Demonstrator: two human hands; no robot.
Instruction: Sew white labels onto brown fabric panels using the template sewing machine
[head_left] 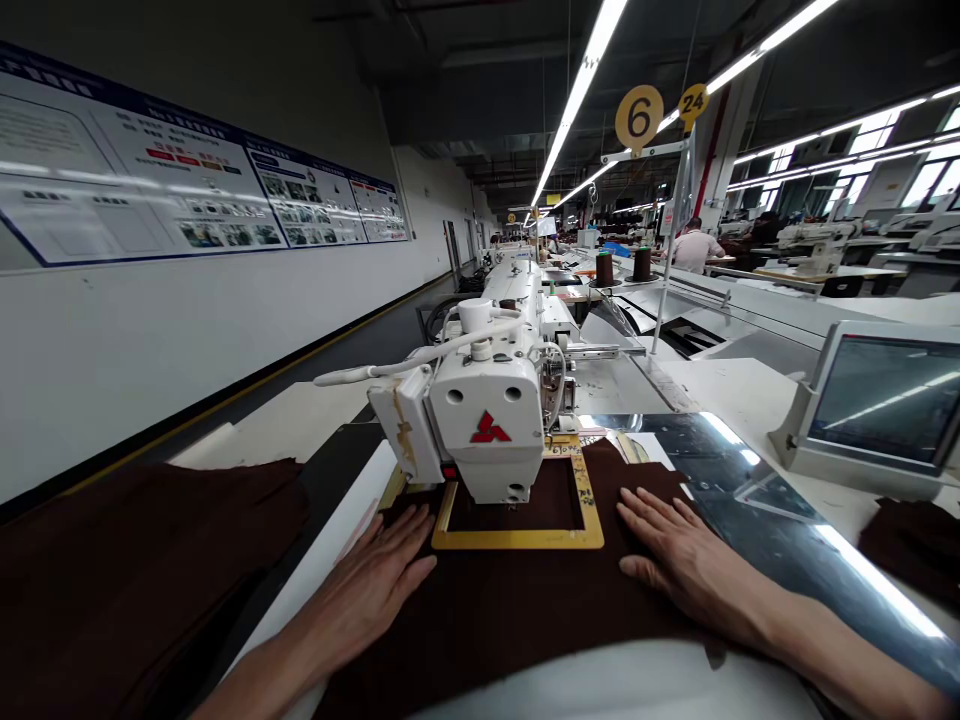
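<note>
A dark brown piece of fabric (517, 595) lies spread under the head of a white sewing machine (487, 400). On top of the fabric rests a yellow rectangular clamp frame (517, 540), with the machine's needle area inside it. My left hand (386, 565) is flat on the fabric, just left of the frame, fingers stretched forward. To the right of the frame, my right hand (667, 540) also presses flat on the fabric with its fingers extended. Neither hand grasps anything. The needle tip is mostly hidden by the machine head.
More brown fabric (150, 560) is heaped at the left, and another brown piece (911, 550) lies at the far right. A control screen (885, 400) stands on the right of the table. Thread cones (641, 265) stand farther back. A person (696, 246) sits in the background.
</note>
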